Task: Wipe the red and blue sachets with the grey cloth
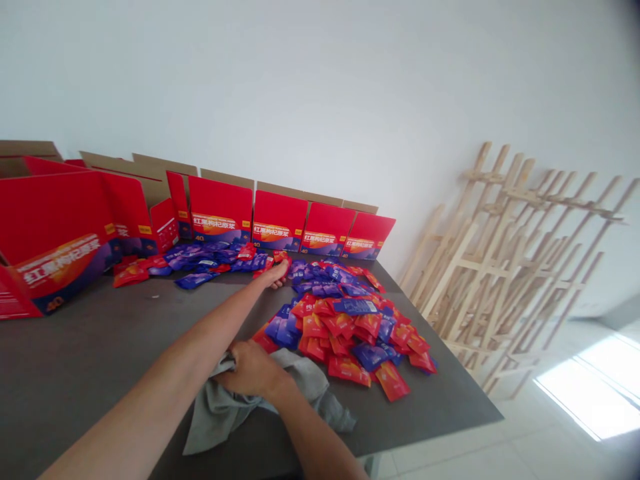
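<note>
My left hand (278,273) stretches far across the table, its fingers closed around a red sachet (281,255) in front of the boxes. Nearer to me, my right hand (253,369) is closed on a crumpled grey cloth (215,417) that lies on the table. Just right of the cloth is a heap of red sachets (345,370) mixed with purple sachets (370,355). More purple sachets (197,279) lie along the boxes, left of my left hand. My left forearm passes left of the right hand, hiding part of the tabletop.
Red cardboard boxes (220,208) with raised flaps line the back of the dark table (100,367); a larger red box (60,227) stands at the left. The table's right edge runs past the heap. Beyond it, wooden frames (480,267) lean against the white wall.
</note>
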`<state>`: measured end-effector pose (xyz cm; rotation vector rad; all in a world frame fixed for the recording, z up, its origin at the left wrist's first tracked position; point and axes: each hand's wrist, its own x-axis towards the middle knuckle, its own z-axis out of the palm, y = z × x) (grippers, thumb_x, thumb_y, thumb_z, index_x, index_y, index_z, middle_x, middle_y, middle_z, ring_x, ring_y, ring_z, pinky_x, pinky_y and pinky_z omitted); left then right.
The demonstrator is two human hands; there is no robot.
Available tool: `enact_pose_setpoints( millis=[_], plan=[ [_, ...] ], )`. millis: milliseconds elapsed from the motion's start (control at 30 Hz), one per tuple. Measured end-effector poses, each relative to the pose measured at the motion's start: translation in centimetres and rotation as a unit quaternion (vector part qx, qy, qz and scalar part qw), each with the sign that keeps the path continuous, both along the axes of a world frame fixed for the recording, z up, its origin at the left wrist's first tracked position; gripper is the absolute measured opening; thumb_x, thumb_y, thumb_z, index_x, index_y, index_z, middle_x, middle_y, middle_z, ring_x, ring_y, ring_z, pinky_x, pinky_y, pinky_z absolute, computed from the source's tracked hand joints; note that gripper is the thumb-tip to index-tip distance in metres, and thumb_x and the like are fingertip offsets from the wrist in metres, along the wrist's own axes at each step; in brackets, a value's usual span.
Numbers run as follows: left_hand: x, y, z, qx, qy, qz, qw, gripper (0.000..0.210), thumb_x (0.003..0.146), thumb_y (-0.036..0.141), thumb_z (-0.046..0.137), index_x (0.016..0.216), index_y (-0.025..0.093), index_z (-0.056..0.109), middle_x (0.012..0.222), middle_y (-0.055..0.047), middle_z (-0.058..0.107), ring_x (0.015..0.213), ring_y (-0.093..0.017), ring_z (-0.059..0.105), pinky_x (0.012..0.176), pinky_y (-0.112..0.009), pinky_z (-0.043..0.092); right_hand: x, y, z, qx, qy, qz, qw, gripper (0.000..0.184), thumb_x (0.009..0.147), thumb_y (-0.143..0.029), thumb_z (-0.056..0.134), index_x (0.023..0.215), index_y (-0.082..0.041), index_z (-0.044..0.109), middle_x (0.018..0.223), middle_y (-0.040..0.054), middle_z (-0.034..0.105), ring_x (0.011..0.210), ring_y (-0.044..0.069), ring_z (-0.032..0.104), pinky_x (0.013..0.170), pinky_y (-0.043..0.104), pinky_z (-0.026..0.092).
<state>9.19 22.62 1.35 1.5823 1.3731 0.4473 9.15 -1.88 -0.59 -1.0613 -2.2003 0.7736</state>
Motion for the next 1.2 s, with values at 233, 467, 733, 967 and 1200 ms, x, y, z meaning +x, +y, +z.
enact_pose_setpoints(
  millis=[233, 467, 733, 967, 1200],
  plan=[
    [0.8, -1.2, 0.1, -0.051, -0.028, -0.009, 0.998, 0.064, 0.088, 0.072, 0.018, 0.098, 0.019, 0.053, 0.060, -0.001, 0.049, 0.039, -0.010, 0.033, 0.038, -0.021, 0.021, 0.1, 0.0, 0.2, -0.009, -0.011, -0.007, 1.000, 0.017, 0.076, -0.019, 0.066, 0.093, -0.020, 0.068, 0.088, 0.0014, 0.073, 0.083, 0.018, 0.069, 0.072, 0.023, 0.050],
    [-1.8, -2.1, 0.9, -0.028, -0.060, 0.007, 0.998, 0.062, 0.088, 0.071, 0.026, 0.104, 0.017, 0.054, 0.067, -0.001, 0.051, 0.045, -0.010, 0.037, 0.041, -0.022, 0.025, 0.2, -0.3, 0.4, -0.006, 0.030, 0.009, 0.999, 0.030, 0.077, -0.015, 0.065, 0.106, -0.022, 0.064, 0.089, -0.0021, 0.070, 0.078, 0.013, 0.066, 0.073, 0.019, 0.048],
    [-9.2, -7.3, 1.5, 0.004, -0.211, -0.014, 0.977, 0.042, 0.086, 0.056, 0.042, 0.101, 0.019, 0.055, 0.066, 0.004, 0.045, 0.051, -0.010, 0.044, 0.044, -0.021, 0.035, 0.1, -0.4, 0.7, -0.024, 0.047, 0.012, 0.999, 0.025, 0.076, -0.013, 0.061, 0.099, -0.023, 0.064, 0.082, -0.0045, 0.066, 0.072, 0.010, 0.060, 0.069, 0.017, 0.045],
    [-15.3, -13.1, -1.1, 0.064, -0.234, 0.056, 0.968, 0.052, 0.068, 0.048, 0.075, 0.105, 0.021, 0.051, 0.059, 0.007, 0.053, 0.042, -0.008, 0.044, 0.040, -0.019, 0.031, -0.3, -0.2, 0.7, 0.043, 0.170, -0.092, 0.980, 0.021, 0.076, -0.012, 0.051, 0.094, -0.019, 0.059, 0.084, -0.0015, 0.064, 0.075, 0.012, 0.060, 0.071, 0.020, 0.046],
    [-15.9, -19.1, -3.5, 0.076, -0.263, 0.016, 0.962, 0.045, 0.071, 0.052, 0.071, 0.104, 0.021, 0.068, 0.103, -0.007, 0.073, 0.099, -0.027, 0.066, 0.089, -0.036, 0.052, -0.1, -0.2, 0.6, 0.092, 0.177, -0.140, 0.970, 0.026, 0.073, -0.011, 0.051, 0.096, -0.020, 0.058, 0.092, 0.0013, 0.067, 0.086, 0.016, 0.063, 0.080, 0.025, 0.047]
  ],
)
